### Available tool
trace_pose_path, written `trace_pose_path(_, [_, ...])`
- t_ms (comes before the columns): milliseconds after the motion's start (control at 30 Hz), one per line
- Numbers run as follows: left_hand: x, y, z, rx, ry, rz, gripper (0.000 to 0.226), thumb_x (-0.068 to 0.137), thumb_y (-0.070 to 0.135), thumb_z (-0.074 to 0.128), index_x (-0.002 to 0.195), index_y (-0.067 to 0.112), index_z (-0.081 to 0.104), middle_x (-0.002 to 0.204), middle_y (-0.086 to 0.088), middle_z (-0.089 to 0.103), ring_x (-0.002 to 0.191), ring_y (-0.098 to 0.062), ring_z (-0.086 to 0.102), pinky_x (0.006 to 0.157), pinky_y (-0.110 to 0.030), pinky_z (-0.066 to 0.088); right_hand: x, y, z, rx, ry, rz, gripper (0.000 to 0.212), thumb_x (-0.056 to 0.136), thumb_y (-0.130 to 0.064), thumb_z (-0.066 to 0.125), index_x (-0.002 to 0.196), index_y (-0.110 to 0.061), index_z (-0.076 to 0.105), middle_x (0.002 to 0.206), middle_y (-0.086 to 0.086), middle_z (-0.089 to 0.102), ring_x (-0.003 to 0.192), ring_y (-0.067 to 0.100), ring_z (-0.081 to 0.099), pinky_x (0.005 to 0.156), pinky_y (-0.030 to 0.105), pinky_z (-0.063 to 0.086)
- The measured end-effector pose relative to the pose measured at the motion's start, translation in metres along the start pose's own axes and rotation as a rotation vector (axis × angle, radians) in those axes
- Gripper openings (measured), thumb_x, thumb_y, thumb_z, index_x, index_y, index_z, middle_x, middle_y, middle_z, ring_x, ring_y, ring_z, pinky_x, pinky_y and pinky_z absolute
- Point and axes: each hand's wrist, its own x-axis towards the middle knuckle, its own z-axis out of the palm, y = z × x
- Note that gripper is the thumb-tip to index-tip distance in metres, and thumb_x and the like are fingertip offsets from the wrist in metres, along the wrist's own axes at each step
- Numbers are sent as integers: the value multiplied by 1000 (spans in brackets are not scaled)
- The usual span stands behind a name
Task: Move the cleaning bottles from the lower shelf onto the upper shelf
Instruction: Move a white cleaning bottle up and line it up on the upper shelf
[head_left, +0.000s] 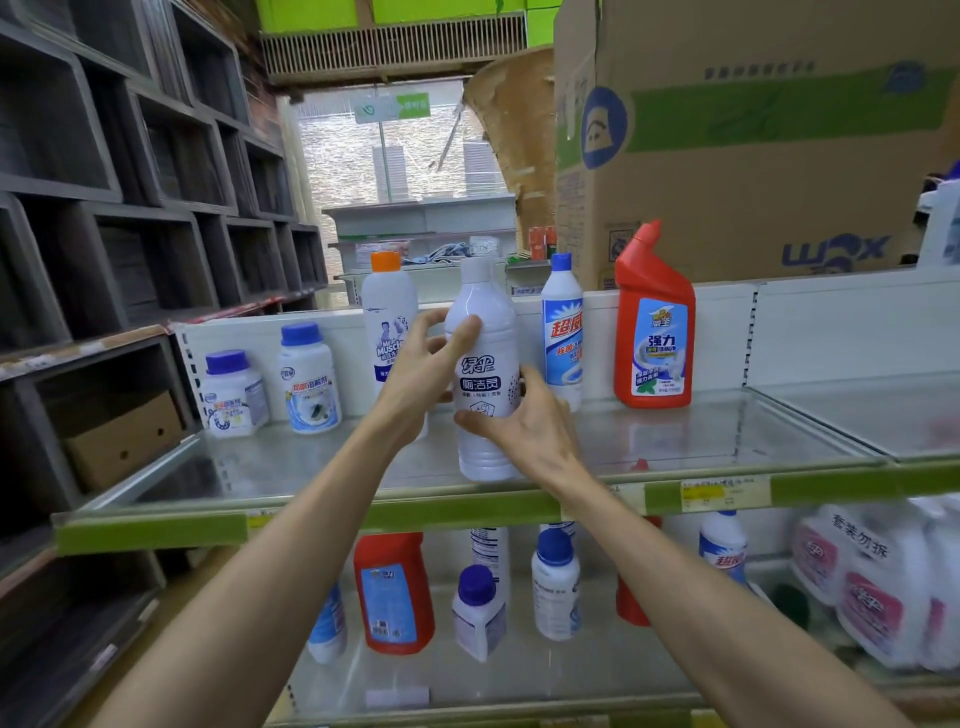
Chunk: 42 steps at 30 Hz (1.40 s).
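I'm looking into a shop aisle, by every sign a small grocery or household-goods store. The upper shelf (675, 441) is a metal retail gondola with a green price strip (467, 512) along its lip and a yellow price tag (724, 492) clipped in. Branded cleaning bottles (653, 332) stand facing outward in rows, and a cardboard stock carton (753, 156) sits on top.

Both bare forearms reach forward and up. The left hand (423, 364) curls its fingers high, while the right hand (524, 423) curls lower, thumb forward.
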Motion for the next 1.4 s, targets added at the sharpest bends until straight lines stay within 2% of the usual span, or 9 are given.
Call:
trace_pose_path(367, [4, -4, 1, -8, -4, 26, 52, 96, 45, 59, 140, 24, 42, 110, 6, 67, 94, -7, 67, 72, -34, 54, 0, 1, 0, 4, -3, -8, 69, 62, -56, 83, 118, -27, 54, 107, -6, 72, 96, 17, 68, 83, 44, 58])
trace_pose_path(533, [1, -4, 5, -24, 16, 42, 44, 96, 42, 60, 133, 26, 44, 104, 8, 67, 84, 3, 67, 60, -22, 52, 1, 2, -1, 14, -4, -15, 67, 64, -54, 83, 118, -27, 54, 107, -7, 72, 97, 17, 68, 84, 43, 58])
trace_pose_path(733, [-1, -6, 6, -54, 25, 42, 44, 94, 45, 62, 132, 30, 43, 105, 6, 69, 81, 6, 68, 63, -25, 52, 0, 4, -2, -2, -36, -27, 72, 64, -57, 81, 122, -27, 52, 111, -7, 72, 100, 17, 68, 86, 42, 57])
trace_pose_path(833, [-2, -8, 6, -55, 12, 35, 57, 92, 48, 63, 140, 27, 41, 111, 2, 70, 89, -1, 70, 72, -30, 55, 2, 4, -5, 4, -79, -7, 76, 65, -56, 83, 126, -26, 50, 114, -8, 70, 103, 15, 67, 89, 38, 56])
trace_pose_path(967, [-3, -17, -1, -38, 27, 5, 72, 87, 57, 65, 147, 28, 36, 136, -7, 60, 120, -18, 62, 101, -43, 51, -2, 1, -12, 92, -124, -6, 84, 68, -61, 81, 136, -27, 45, 121, -11, 63, 111, 11, 62, 97, 37, 53])
trace_pose_path(1067, [-17, -24, -7, -4, 119, 45, 64, 90, 57, 62, 143, 25, 43, 138, -4, 57, 124, -20, 57, 106, -44, 47, -6, 1, -21, 108, -47, -10, 89, 77, -59, 75, 147, -20, 37, 138, -1, 57, 122, 16, 58, 104, 40, 50])
trace_pose_path(1233, [-74, -45, -12, -181, 241, 202, 15, 101, 23, 57, 112, 16, 64, 101, -2, 68, 87, -18, 68, 78, -31, 58, -46, 13, -40, 183, 144, -157, 33, 91, -39, 69, 116, -19, 60, 100, -8, 67, 89, 6, 66, 81, 26, 57])
trace_pose_path(1333, [-116, -73, -13, -203, 228, 222, 14, 103, 19, 53, 102, 17, 67, 83, -5, 65, 73, -21, 64, 71, -32, 56, -84, 32, -43, 218, 185, -198, 5, 95, -24, 66, 98, -21, 64, 83, -11, 67, 76, 5, 65, 73, 26, 55])
trace_pose_path(1400, [-137, -93, -10, -192, 216, 196, 17, 103, 18, 52, 99, 20, 68, 77, -7, 64, 70, -23, 61, 69, -36, 55, -104, 46, -42, 192, 167, -192, 5, 96, -22, 65, 93, -17, 65, 80, -9, 68, 73, 4, 64, 70, 28, 55])
